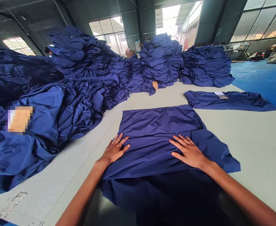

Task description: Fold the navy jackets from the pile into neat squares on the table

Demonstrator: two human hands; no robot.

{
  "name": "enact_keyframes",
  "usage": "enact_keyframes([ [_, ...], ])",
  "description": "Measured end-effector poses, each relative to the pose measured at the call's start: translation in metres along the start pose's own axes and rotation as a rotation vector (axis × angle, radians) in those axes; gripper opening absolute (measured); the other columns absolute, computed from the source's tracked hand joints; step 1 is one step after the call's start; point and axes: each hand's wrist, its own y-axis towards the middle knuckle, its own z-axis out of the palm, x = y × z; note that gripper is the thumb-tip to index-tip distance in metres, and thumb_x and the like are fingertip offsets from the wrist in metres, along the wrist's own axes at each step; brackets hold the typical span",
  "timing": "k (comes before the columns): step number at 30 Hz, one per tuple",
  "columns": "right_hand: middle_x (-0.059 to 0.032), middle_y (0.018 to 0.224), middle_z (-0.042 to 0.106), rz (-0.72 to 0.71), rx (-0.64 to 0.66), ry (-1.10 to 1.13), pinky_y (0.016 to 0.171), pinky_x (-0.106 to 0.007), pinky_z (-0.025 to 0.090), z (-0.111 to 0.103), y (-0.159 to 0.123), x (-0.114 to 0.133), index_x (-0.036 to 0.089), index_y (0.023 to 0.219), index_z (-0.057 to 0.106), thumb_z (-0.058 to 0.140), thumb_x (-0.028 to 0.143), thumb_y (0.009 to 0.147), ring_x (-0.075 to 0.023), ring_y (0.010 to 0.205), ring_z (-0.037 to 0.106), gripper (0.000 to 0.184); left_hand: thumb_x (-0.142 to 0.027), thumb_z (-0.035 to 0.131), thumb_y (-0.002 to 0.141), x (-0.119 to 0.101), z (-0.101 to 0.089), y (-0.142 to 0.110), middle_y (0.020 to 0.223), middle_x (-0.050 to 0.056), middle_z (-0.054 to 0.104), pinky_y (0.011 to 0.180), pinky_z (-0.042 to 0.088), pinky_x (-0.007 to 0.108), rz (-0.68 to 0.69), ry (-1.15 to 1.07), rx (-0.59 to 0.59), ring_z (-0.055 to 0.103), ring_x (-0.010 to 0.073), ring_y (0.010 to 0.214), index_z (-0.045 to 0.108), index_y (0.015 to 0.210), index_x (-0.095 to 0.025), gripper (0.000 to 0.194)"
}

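A navy blue garment (149, 157) lies spread on the pale tabletop in front of me, with a fold running across its middle and its near part hanging toward me in shadow. My left hand (115, 149) rests flat on its left edge, fingers spread. On the right half of the cloth, my right hand (187, 152) also lies flat with fingers apart. Neither hand grasps the fabric. One corner of the garment (224, 155) sticks out to the right, past my right hand.
Beyond it lies a narrow folded navy garment (243, 101) with a small tag (221, 94) on top. Tall heaps of navy cloth (161, 59) line the table's far side. Another loose pile (46, 119) covers the left. Blue floor (253, 75) shows past the table's right edge.
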Motion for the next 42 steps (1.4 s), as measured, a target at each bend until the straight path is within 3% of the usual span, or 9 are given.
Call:
enact_keyframes([
  [6,-0.0019,0.159,0.033,0.018,-0.002,0.089,0.121,-0.056,0.013,-0.02,0.01,0.015,0.028,0.152,0.038,0.024,0.057,0.101,-0.0265,0.149,0.021,0.06,-0.045,0.026,0.101,0.012,-0.017,-0.044,0.158,0.01,0.035,0.119,0.029,0.04,-0.042,-0.092,-0.182,0.035,0.0223,0.145,0.046,0.144,-0.016,0.056],
  [9,-0.0025,0.154,0.043,-0.115,-0.09,0.146,0.122,-0.05,0.017,-0.032,0.043,0.046,0.025,0.148,0.046,0.027,0.05,0.103,-0.0228,0.146,0.031,0.055,-0.045,0.025,0.101,0.019,-0.029,-0.08,0.138,0.011,0.059,0.098,0.049,0.038,-0.284,-0.094,-0.187,0.062,0.0253,0.119,0.055,0.131,-0.02,0.049],
  [12,-0.0033,0.147,0.053,-0.331,-0.114,0.22,0.12,-0.042,0.026,-0.036,0.101,0.09,0.024,0.138,0.058,0.032,0.042,0.103,-0.0199,0.139,0.043,0.047,-0.052,0.026,0.1,0.02,-0.038,-0.11,0.105,0.013,0.073,0.079,0.053,0.041,-0.563,0.004,-0.007,0.071,0.0316,0.095,0.06,0.119,-0.022,0.049],
  [18,-0.0045,0.154,0.043,-0.391,0.115,0.207,0.119,-0.033,0.025,-0.006,0.227,0.172,0.024,0.143,0.054,0.036,0.034,0.102,-0.019,0.142,0.037,0.046,-0.053,0.026,0.102,0.011,-0.024,-0.135,0.093,0.013,0.075,0.07,0.051,0.035,-0.594,0.035,0.064,0.072,0.0318,0.092,0.063,0.105,-0.022,0.048],
  [22,-0.007,0.161,0.03,-0.291,0.284,0.153,0.119,-0.053,0.018,0.027,0.259,0.189,0.026,0.147,0.049,0.039,0.045,0.099,-0.0326,0.148,0.021,0.052,-0.043,0.03,0.104,0.014,-0.006,-0.139,0.088,0.013,0.075,0.065,0.049,0.03,-0.587,0.027,0.037,0.073,0.0281,0.085,0.059,0.117,-0.02,0.039],
  [29,-0.0035,0.166,0.013,-0.254,0.344,0.146,0.119,-0.057,0.004,0.047,0.267,0.174,0.03,0.155,0.032,0.03,0.056,0.1,-0.0331,0.151,0.003,0.061,-0.038,0.03,0.104,0.014,-0.006,-0.14,0.083,0.014,0.074,0.058,0.046,0.03,-0.553,0.053,0.04,0.073,0.0291,0.077,0.064,0.111,-0.019,0.04],
  [34,-0.0027,0.165,0.014,-0.276,0.335,0.22,0.12,-0.053,0.009,0.012,0.264,0.168,0.028,0.158,0.023,0.024,0.06,0.1,-0.0306,0.151,0.005,0.066,-0.042,0.031,0.102,0.022,-0.031,-0.131,0.096,0.016,0.074,0.069,0.053,0.036,-0.482,0.079,-0.171,0.072,0.028,0.082,0.063,0.115,-0.016,0.043],
  [37,-0.0031,0.164,0.02,-0.291,0.182,0.238,0.12,-0.055,0.007,-0.03,0.228,0.155,0.026,0.155,0.033,0.024,0.059,0.1,-0.0289,0.151,0.011,0.064,-0.042,0.029,0.103,0.021,-0.045,-0.112,0.124,0.015,0.067,0.093,0.052,0.04,-0.267,-0.001,-0.356,0.067,0.0277,0.107,0.058,0.128,-0.015,0.048],
  [42,-0.0011,0.155,0.041,-0.066,0.087,0.143,0.12,-0.048,0.021,-0.064,0.111,0.095,0.03,0.149,0.045,0.021,0.065,0.098,-0.0256,0.145,0.033,0.066,-0.047,0.035,0.102,0.006,-0.031,-0.064,0.156,0.005,0.039,0.12,0.028,0.045,0.189,-0.084,-0.222,0.036,0.0246,0.144,0.045,0.147,-0.023,0.052],
])
